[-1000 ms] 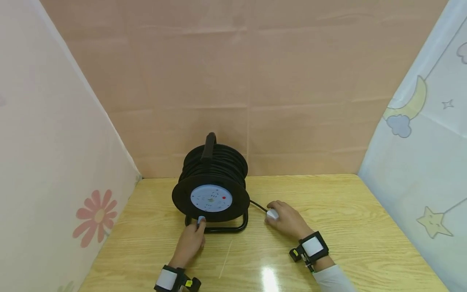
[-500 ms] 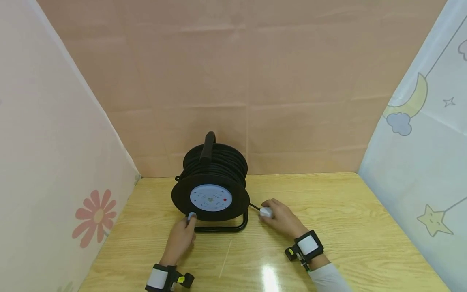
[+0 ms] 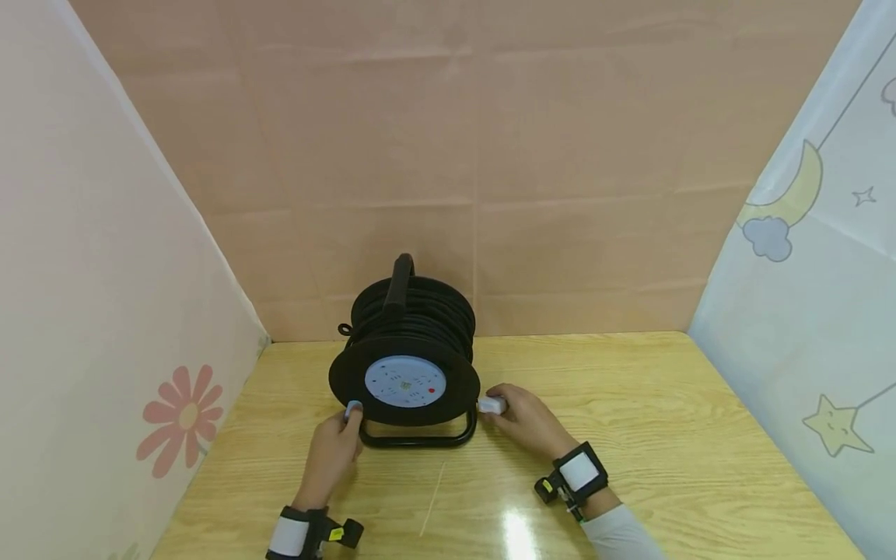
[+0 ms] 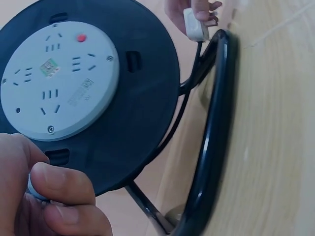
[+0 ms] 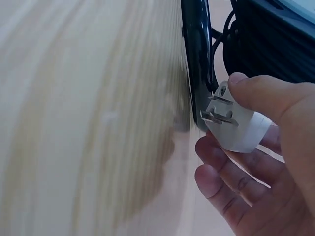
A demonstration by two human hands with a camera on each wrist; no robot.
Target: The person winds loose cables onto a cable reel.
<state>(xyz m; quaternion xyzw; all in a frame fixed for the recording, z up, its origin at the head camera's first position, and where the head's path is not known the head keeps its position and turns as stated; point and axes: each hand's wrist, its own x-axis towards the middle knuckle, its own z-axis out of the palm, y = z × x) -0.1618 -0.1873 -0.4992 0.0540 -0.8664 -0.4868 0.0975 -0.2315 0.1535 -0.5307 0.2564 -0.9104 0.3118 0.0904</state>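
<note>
A black cable reel [image 3: 455,381] stands on the table, its drum wound with black cable [image 3: 420,311]. Its front disc carries a round white socket panel [image 3: 404,381] with a red button [image 4: 81,38]. At the disc's lower left edge, my left hand [image 3: 327,455] grips a small pale blue knob [image 3: 353,407] with thumb and curled fingers; the fingers partly hide the knob in the left wrist view. To the reel's lower right, my right hand [image 3: 528,424] pinches a white plug [image 5: 241,125] with its metal pins [image 5: 219,118] bare. A thin cable [image 4: 174,128] runs from the plug beneath the disc.
The reel rests on a black tubular stand [image 3: 420,442] and has a carrying handle [image 3: 399,284] on top. A small black loop [image 3: 344,329] sticks out at the drum's left. The wooden table [image 3: 616,389] ends at a brown backdrop [image 3: 581,257], with patterned side sheets.
My left hand has carried the knob leftward and up along the rim, and the disc has turned slightly clockwise. My right hand with the plug has come left, close to the reel.
</note>
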